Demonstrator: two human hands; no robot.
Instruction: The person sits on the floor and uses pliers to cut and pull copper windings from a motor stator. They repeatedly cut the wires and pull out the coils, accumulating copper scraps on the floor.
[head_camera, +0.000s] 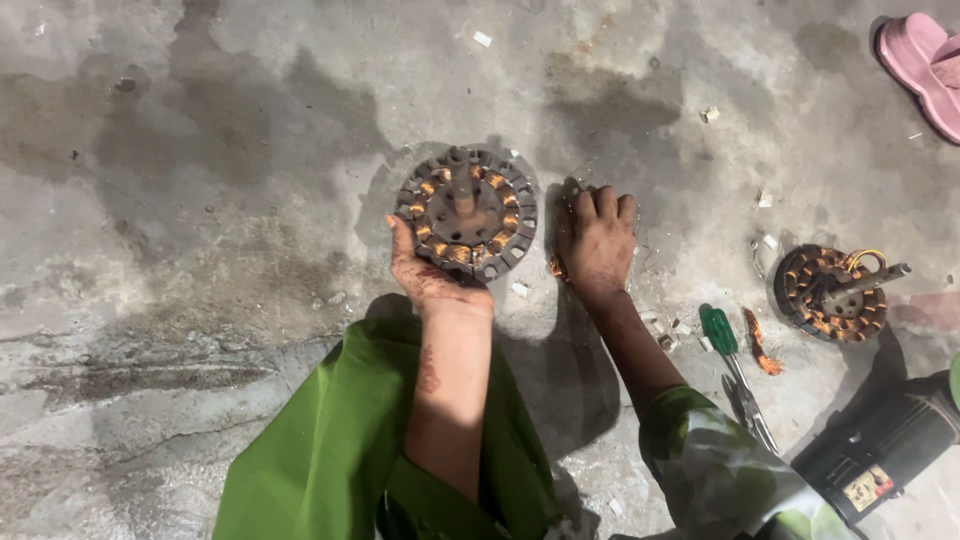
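On a stained concrete floor (200, 150), your left hand (432, 280) cups the lower rim of a round motor stator (466, 212), fingers curled under it and thumb up along its left edge, so the slotted iron core faces you with its central shaft pointing toward the camera. Traces of copper winding show in the slots around the ring. Tilted up like this, the stator's whole face is open to your view.

Your right hand (597, 240) lies palm down on the floor just beside the stator, fingers together and nearly flat. A bit of copper wire shows at its lower left edge; whether the hand grips it or only covers it cannot be told.

To your right, well apart, a second stator (830, 292), still fully wound with copper coils, rests on the floor, its shaft tilted. Between it and your right arm lie a green-handled screwdriver (722, 335) and an orange scrap (758, 342). A black cylindrical casing (880, 455) sits at lower right, and a pink sandal (925, 65) at the top corner.
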